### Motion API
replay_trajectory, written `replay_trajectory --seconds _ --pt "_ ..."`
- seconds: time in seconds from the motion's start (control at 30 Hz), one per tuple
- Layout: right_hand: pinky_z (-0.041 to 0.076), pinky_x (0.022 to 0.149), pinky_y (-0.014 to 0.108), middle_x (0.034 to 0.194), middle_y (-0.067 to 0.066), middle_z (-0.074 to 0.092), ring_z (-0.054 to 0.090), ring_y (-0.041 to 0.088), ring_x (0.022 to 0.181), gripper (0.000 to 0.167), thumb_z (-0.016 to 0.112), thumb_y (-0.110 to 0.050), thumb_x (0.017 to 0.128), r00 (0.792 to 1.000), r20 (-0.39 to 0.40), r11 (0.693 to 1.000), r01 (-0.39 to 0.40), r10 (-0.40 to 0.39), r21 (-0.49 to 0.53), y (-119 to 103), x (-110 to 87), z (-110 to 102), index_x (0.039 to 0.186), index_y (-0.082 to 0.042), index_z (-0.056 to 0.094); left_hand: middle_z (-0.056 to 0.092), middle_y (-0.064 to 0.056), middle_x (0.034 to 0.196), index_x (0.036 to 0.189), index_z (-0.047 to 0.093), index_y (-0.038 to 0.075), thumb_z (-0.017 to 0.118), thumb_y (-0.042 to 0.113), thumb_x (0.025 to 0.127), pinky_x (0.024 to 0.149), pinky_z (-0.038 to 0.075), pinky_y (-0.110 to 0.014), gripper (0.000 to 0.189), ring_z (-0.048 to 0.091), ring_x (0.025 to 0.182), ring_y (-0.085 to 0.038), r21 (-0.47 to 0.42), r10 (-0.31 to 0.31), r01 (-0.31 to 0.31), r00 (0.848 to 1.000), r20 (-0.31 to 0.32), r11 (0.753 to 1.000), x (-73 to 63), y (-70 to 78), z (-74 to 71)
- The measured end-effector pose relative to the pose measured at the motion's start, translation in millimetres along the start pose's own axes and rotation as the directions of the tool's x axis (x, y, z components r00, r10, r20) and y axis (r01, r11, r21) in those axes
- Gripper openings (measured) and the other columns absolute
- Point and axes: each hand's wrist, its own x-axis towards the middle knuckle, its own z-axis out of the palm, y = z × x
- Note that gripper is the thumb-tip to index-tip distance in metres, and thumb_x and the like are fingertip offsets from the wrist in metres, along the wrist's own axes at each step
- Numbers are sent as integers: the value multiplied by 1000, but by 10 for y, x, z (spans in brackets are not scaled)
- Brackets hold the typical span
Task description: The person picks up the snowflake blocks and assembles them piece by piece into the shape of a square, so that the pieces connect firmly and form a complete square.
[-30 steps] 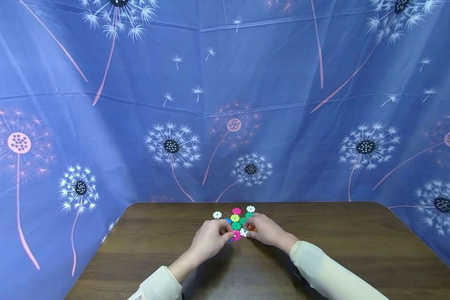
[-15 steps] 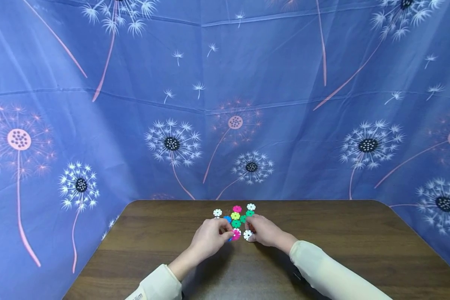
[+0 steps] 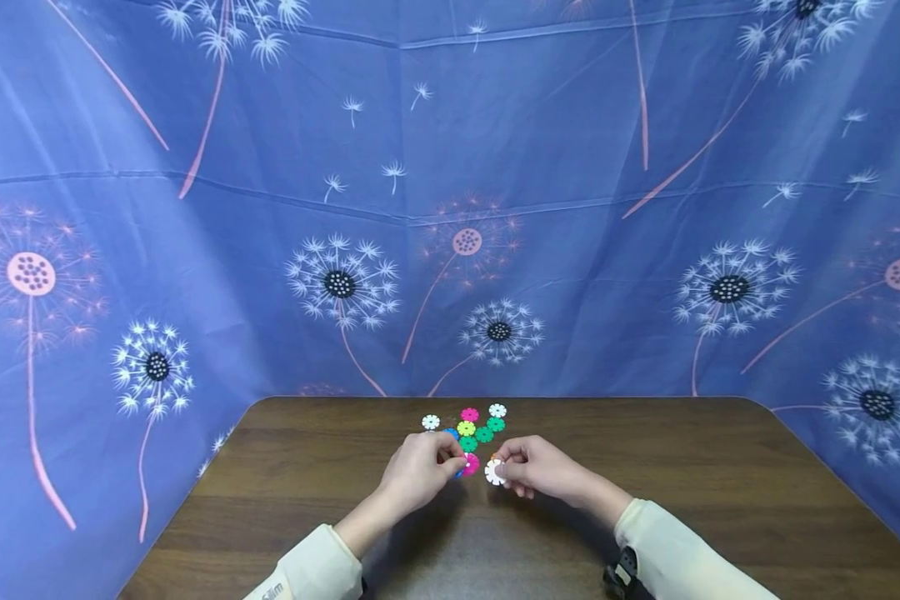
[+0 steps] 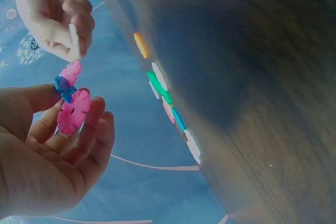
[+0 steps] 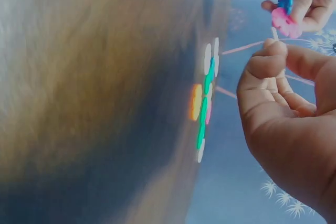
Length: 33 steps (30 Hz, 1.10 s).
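Above the table, my left hand (image 3: 414,473) pinches a small joined cluster of notched flower-shaped discs. In the left wrist view it is a pink disc (image 4: 74,111), a blue disc (image 4: 65,88) and another pink disc (image 4: 72,69). My right hand (image 3: 543,468) pinches a white notched disc (image 3: 492,473) between thumb and fingers. That white disc is close to the cluster but apart from it in the head view. Loose discs lie flat behind the hands, among them a yellow disc (image 3: 467,427), a green disc (image 3: 468,444) and an orange disc (image 4: 140,45), mostly hidden by my right hand in the head view.
Towards the back of the brown wooden table (image 3: 300,500) are more discs: a white one (image 3: 431,422) at the left, a pink one (image 3: 469,414), another white one (image 3: 498,411), and a blue one (image 3: 450,434) partly behind my left hand. A blue dandelion-print cloth (image 3: 585,292) hangs behind.
My right hand has come away from the loose discs towards the front right and turned, with the white disc in its fingers. My left hand keeps its pinch on the joined discs and has barely moved.
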Motion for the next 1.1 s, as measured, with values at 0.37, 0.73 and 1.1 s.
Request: replay_trajectory --seconds 0.37,0.73,1.1 --pt "40 49 20 71 4 58 48 9 55 13 61 -4 96 998 -29 965 -40 49 258 -74 -21 46 100 8 62 61 16 67 83 75 19 81 15 86 53 43 -22 8 52 59 2 -34 39 -39 999 13 999 -6 28 3" --pt "41 52 19 75 5 59 49 9 59 13 57 -7 98 995 -45 930 -62 84 362 -95 -16 52 104 5 57 61 16 70 83 76 20 83 15 85 53 43 -21 9 51 60 2 7 88 -88 995 -45 996 -13 37 23" --pt "42 52 20 74 5 61 50 9 57 11 56 -6 99 996 -27 919 -74 91 388 -100 -18 73 103 4 56 63 17 77 85 75 22 83 17 86 53 41 -21 10 48 62 1 21 106 -105 989 -101 994 -31 69 60"
